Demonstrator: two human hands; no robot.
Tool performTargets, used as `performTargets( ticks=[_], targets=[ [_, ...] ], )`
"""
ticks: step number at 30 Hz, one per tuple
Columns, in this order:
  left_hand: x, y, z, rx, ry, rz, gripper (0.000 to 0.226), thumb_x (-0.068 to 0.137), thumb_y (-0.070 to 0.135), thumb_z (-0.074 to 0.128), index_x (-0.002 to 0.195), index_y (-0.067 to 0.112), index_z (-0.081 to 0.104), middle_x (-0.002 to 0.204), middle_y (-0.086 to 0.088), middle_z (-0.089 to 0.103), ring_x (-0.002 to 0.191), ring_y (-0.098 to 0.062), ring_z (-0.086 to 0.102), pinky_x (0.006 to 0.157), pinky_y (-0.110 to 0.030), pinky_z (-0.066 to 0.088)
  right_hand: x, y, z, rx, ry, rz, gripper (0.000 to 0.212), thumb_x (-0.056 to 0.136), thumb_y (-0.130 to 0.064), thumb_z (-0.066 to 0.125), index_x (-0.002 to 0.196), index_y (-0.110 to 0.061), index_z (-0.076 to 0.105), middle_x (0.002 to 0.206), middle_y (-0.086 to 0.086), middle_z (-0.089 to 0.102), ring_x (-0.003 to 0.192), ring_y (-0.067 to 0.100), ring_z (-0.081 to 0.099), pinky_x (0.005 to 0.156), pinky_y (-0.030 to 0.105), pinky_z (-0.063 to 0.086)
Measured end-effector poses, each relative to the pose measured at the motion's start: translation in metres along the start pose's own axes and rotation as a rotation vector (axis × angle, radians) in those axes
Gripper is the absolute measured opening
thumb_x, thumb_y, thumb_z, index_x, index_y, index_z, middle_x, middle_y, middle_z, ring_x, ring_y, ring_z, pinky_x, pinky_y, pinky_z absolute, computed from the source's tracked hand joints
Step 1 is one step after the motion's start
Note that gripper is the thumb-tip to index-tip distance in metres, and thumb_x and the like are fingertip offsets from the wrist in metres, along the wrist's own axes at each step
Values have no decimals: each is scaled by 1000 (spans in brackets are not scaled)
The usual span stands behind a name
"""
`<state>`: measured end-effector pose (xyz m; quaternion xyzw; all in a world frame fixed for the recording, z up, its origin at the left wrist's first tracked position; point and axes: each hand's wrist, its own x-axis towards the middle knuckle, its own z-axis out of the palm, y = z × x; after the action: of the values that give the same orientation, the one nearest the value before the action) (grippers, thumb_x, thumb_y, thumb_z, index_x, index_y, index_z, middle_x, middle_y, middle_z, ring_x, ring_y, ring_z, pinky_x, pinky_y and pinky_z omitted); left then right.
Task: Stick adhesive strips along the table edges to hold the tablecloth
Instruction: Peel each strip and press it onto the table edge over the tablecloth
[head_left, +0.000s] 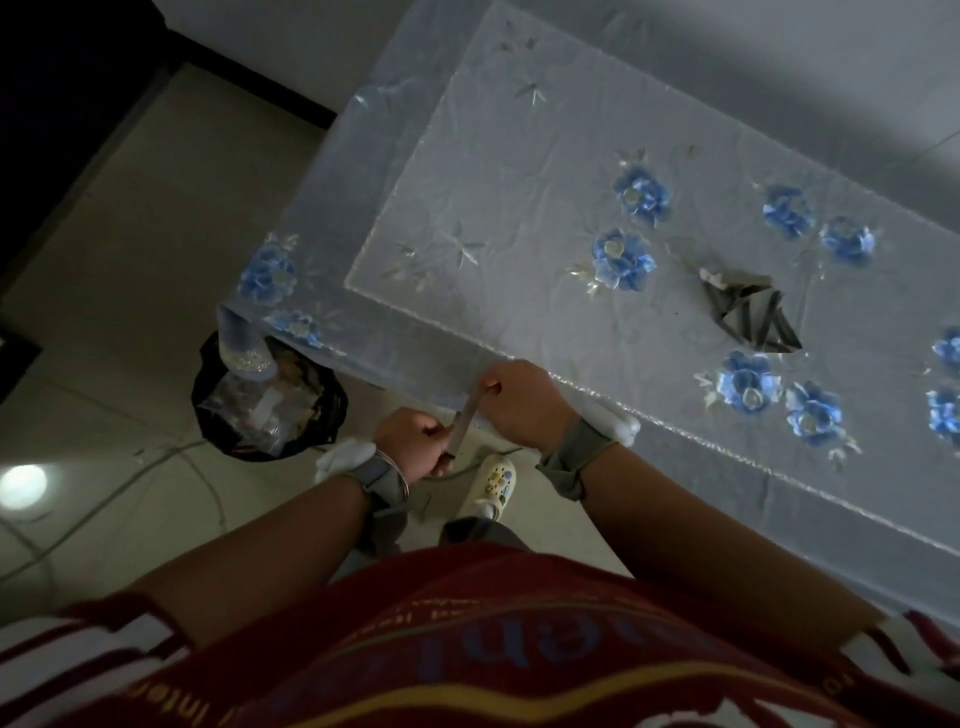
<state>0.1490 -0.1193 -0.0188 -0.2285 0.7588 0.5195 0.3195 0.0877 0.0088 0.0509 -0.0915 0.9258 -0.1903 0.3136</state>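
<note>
A pale sheer tablecloth (545, 218) with blue flowers covers the table and hangs over its near edge. Just below that edge, both my hands hold one narrow adhesive strip (464, 423) between them. My left hand (415, 447) pinches the strip's lower end, and my right hand (519, 402) pinches its upper end close to the hanging cloth. A loose pile of dark strips (753, 312) lies on the tabletop to the right, away from both hands.
A black bin (265, 400) lined with a bag and full of rubbish stands on the floor by the table's near left corner. My foot in a cream clog (493, 486) is under my hands. Cables trail over the tiled floor at left.
</note>
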Motion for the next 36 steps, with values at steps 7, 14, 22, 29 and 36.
performTargets(
  ticks=[7, 14, 22, 29, 36],
  targets=[
    [5, 3, 5, -93, 18, -82, 29, 87, 6, 55, 59, -1, 59, 69, -23, 64, 33, -12, 56, 39, -21, 49, 8, -2, 3, -26, 14, 60, 25, 85, -16, 48, 89, -2, 69, 97, 21, 66, 92, 37, 61, 74, 34, 48],
    [14, 7, 7, -17, 11, -53, 34, 89, 12, 53, 55, 6, 59, 69, -24, 67, 44, -23, 60, 53, -30, 50, 10, 0, 7, -12, 28, 88, 27, 81, -13, 47, 92, -5, 70, 100, 20, 64, 90, 38, 63, 78, 39, 55],
    [14, 8, 6, -147, -4, -47, 20, 90, 9, 52, 76, -4, 60, 69, -21, 60, 33, -6, 58, 33, -17, 43, 3, 6, 10, 151, 136, 87, 27, 84, -12, 49, 105, -6, 64, 110, 22, 59, 102, 35, 56, 82, 32, 44],
    [6, 8, -4, -89, -123, -38, 19, 92, 17, 50, 82, 4, 60, 45, 7, 65, 36, 0, 57, 31, -10, 32, -6, 22, -3, 434, 382, 129, 48, 79, -2, 51, 126, -16, 50, 116, 10, 55, 93, 16, 55, 80, 27, 47],
    [-10, 12, -35, 441, 172, 349, 25, 86, 25, 51, 78, 7, 67, 64, -2, 65, 57, -15, 58, 59, -25, 44, -30, 40, 36, -146, 354, -79, 80, 73, -53, 58, 140, -16, 35, 146, 7, 36, 135, 27, 32, 113, 45, 26]
  ],
)
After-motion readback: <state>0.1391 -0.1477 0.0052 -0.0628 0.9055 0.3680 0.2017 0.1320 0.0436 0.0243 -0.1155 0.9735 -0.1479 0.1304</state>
